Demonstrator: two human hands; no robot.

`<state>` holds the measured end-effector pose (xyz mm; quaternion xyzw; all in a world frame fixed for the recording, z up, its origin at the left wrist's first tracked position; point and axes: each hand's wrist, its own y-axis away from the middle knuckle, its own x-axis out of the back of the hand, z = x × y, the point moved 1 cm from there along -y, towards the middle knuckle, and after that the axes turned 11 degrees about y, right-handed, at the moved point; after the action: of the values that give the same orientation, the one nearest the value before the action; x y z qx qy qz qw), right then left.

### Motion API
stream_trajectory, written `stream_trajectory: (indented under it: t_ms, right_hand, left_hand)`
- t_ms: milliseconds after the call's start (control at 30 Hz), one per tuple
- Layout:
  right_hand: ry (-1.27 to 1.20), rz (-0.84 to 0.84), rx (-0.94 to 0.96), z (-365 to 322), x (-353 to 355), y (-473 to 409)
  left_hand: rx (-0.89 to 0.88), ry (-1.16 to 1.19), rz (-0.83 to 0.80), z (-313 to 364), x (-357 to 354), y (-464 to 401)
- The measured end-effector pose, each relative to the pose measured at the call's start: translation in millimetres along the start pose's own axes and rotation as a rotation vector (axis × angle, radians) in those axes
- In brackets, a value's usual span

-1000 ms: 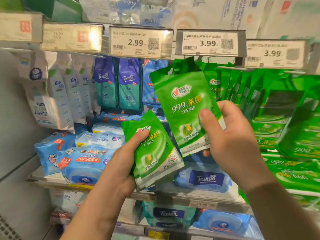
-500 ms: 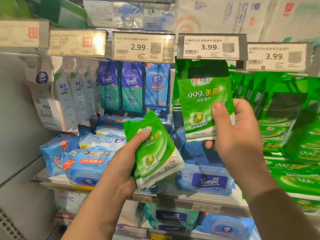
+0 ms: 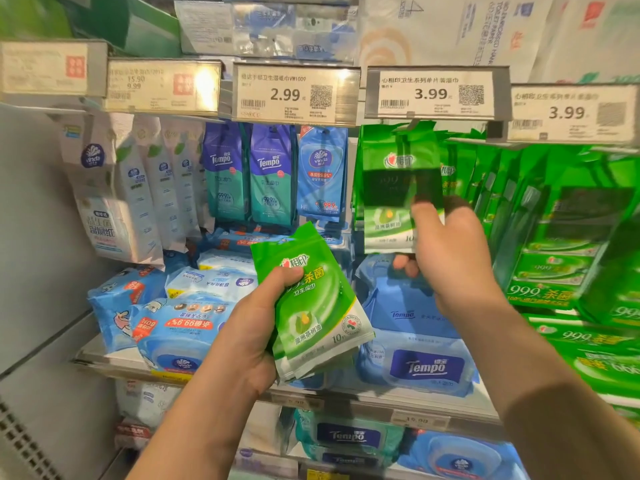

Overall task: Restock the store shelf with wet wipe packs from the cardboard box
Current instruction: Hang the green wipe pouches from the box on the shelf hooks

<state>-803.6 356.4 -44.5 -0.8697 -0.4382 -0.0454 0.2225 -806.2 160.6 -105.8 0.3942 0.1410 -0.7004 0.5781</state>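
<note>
Currently held, item one: green wet wipe pack [image 3: 391, 188], upright, long axis vertical, raised under the 3.99 price tag [image 3: 431, 93]. Right hand [image 3: 453, 251] pinches its lower right corner, thumb on the front face, other fingers curled behind and below the bottom edge. The pack's top sits at the level of the hanging row of green packs [image 3: 485, 181], which lies immediately behind and to the right of it. That row hangs front to back, so the next move probably calls for a push straight away from the person, with the pack's top edge meeting a peg.

Item two: small stack of green packs [image 3: 318, 317], tilted, top leaning left. Left hand [image 3: 256, 327] grips it from the left side, thumb across the front, lower and nearer the camera than the right hand. The right hand is much the nearer to the hanging row.

Surroundings: blue Tempo packs [image 3: 426, 365] lie flat on the shelf [image 3: 346, 393] below both hands; purple Tempo sachets [image 3: 249, 174] hang to the left.

Not determinable: any peg or hook is hidden behind the price tag and the pack's top, so whether the pack is already threaded cannot be told. A dark band blurs the pack's middle print. Cardboard box: not in view. Count of packs in the left-hand stack: unclear.
</note>
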Motion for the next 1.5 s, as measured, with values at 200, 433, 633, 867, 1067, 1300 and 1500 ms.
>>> stream_trajectory:
  t_ms: [200,433,633,867,1067,1300,1500]
  right_hand:
    - [0.130,-0.026,-0.080,-2,-13,-31]
    - [0.389,0.100,0.109,16,-2,-21]
    - [0.314,-0.519,0.068,1,-3,37]
    - [0.274,-0.616,-0.015,18,-9,41]
    - [0.122,-0.225,0.117,22,11,38]
    - [0.062,0.116,0.511,10,36,46]
    - [-0.002,0.136,0.458,4,35,39]
  left_hand:
    - [-0.017,-0.002,-0.005,1,2,2]
    - [-0.033,-0.034,-0.017,3,3,0]
    - [-0.048,-0.052,-0.030,-4,-3,-6]
    - [-0.083,-0.080,-0.075,-11,-7,-9]
    - [-0.124,-0.102,-0.049,-11,-4,-11]
    - [-0.089,-0.107,-0.005,-9,-9,-11]
    - [-0.069,-0.106,0.032,-8,-20,-11]
